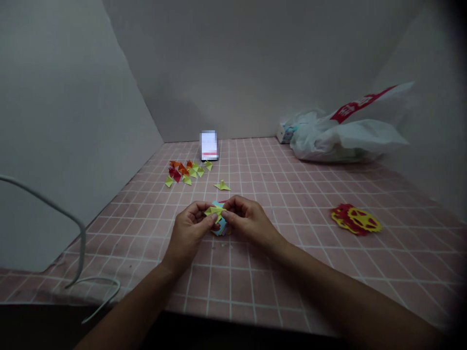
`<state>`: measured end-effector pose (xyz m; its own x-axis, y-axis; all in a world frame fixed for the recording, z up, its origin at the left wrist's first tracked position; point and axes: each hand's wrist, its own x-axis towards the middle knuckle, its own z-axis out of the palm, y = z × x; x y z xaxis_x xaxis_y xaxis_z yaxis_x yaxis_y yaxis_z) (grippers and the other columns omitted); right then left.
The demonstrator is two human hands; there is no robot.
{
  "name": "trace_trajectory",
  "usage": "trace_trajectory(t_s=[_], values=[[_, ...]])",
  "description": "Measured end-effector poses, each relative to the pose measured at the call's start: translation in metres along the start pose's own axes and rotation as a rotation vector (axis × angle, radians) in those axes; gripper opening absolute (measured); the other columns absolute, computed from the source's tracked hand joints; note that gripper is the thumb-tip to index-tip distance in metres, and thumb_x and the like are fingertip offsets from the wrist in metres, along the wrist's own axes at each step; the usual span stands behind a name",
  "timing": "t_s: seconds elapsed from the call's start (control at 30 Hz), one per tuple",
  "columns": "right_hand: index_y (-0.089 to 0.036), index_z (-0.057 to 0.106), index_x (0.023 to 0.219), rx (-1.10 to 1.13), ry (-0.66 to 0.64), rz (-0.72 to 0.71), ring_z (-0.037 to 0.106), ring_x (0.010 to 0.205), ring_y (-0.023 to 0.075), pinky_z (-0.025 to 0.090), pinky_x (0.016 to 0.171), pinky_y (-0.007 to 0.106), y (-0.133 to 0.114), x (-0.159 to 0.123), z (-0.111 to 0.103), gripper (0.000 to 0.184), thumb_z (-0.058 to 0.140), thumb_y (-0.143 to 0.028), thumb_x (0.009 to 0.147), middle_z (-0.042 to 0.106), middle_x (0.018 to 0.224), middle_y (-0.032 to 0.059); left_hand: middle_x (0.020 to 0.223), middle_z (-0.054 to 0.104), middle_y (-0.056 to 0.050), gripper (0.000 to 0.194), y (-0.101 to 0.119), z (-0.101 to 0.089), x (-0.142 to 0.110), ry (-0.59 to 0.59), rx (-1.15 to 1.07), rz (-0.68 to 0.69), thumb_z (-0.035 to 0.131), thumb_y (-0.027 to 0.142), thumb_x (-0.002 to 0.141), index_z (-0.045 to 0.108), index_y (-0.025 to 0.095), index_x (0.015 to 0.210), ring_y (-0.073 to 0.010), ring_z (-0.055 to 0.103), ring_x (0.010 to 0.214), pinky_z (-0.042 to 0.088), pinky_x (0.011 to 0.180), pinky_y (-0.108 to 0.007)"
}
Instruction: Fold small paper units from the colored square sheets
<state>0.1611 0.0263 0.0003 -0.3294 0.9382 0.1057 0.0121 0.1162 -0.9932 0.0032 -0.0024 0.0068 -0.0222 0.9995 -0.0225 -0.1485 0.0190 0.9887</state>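
- Count: one phone (209, 145), one plastic bag (328, 143), one lone yellow figure (222, 185); clustered folded figures (181, 169) overlap, exact number unclear.
- Yellow paper (216, 211): one piece, folded, pointed, held over the coloured paper stack (221, 229) on the bench (255, 291).
- Left hand (188, 222) and right hand (251, 218): angled inward, fingers pinching its opposite sides.

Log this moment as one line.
Left hand: pinching yellow folded paper; Right hand: pinching same paper; Beneath: blue paper; Beyond: small folded papers

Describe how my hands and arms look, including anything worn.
Your left hand and right hand wear no gloves. Both forearms show without sleeves, and I see no watch or bracelet. Some fingers are partly hidden, so rings can't be ruled out.
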Motion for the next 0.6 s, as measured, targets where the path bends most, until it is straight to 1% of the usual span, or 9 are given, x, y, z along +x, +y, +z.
trace_trajectory(t_s=[0.13, 0.33, 0.4, 0.47, 0.53, 0.6], values=[[-0.017, 0.055, 0.069, 0.0, 0.011, 0.025, 0.05, 0.063, 0.0121, 0.04, 0.057, 0.025, 0.0009, -0.0012, 0.0007, 0.018, 0.061, -0.031, 0.079, 0.056, 0.07, 0.0, 0.073, 0.069, 0.001, 0.021, 0.0003, 0.0001, 0.0006, -0.02, 0.027, -0.013, 0.078, 0.023, 0.071, 0.066, 0.014, 0.086, -0.009, 0.063, 0.064, 0.052, 0.063, -0.019], [-0.017, 0.056, 0.069, -0.048, 0.017, 0.014, 0.048, 0.06, 0.0118, 0.037, 0.055, 0.025, 0.0003, -0.0021, -0.0006, 0.017, 0.055, -0.028, 0.082, 0.054, 0.067, -0.0007, 0.078, 0.071, -0.001, 0.023, -0.0001, -0.0009, 0.001, -0.032, 0.036, -0.04, 0.076, 0.025, 0.073, 0.068, 0.014, 0.091, -0.0102, 0.064, 0.067, 0.053, 0.066, -0.021], [-0.017, 0.057, 0.071, -0.092, 0.027, -0.014, 0.049, 0.062, 0.0124, 0.038, 0.058, 0.025, -0.0008, -0.0018, -0.0015, 0.016, 0.054, -0.026, 0.084, 0.056, 0.069, -0.0002, 0.08, 0.071, -0.002, 0.024, 0.0001, -0.0009, 0.0006, -0.034, 0.04, -0.046, 0.076, 0.025, 0.073, 0.068, 0.014, 0.093, -0.0107, 0.064, 0.067, 0.053, 0.067, -0.022], [-0.018, 0.058, 0.076, -0.153, 0.049, -0.068, 0.051, 0.067, 0.0133, 0.041, 0.062, 0.027, -0.0023, -0.002, -0.0018, 0.01, 0.054, -0.023, 0.084, 0.058, 0.073, 0.0002, 0.079, 0.07, -0.002, 0.023, 0.0003, -0.0008, 0.0003, -0.029, 0.046, -0.04, 0.075, 0.025, 0.074, 0.068, 0.014, 0.093, -0.0107, 0.064, 0.067, 0.053, 0.067, -0.022], [-0.019, 0.058, 0.081, -0.201, 0.069, -0.131, 0.053, 0.072, 0.014, 0.042, 0.067, 0.028, -0.0038, -0.0025, -0.0016, 0.004, 0.056, -0.02, 0.083, 0.059, 0.078, 0.0004, 0.077, 0.07, -0.001, 0.022, 0.0007, -0.0005, 0.0, -0.024, 0.063, -0.025, 0.074, 0.025, 0.074, 0.069, 0.014, 0.092, -0.0107, 0.064, 0.065, 0.053, 0.066, -0.022], [-0.019, 0.059, 0.082, -0.223, 0.083, -0.179, 0.055, 0.075, 0.0146, 0.043, 0.07, 0.028, -0.005, -0.0031, -0.0015, 0.002, 0.056, -0.019, 0.083, 0.06, 0.082, 0.0011, 0.074, 0.069, 0.0, 0.02, 0.0012, -0.0002, -0.0003, -0.017, 0.088, -0.007, 0.074, 0.024, 0.074, 0.069, 0.014, 0.091, -0.0109, 0.064, 0.064, 0.053, 0.064, -0.022]])
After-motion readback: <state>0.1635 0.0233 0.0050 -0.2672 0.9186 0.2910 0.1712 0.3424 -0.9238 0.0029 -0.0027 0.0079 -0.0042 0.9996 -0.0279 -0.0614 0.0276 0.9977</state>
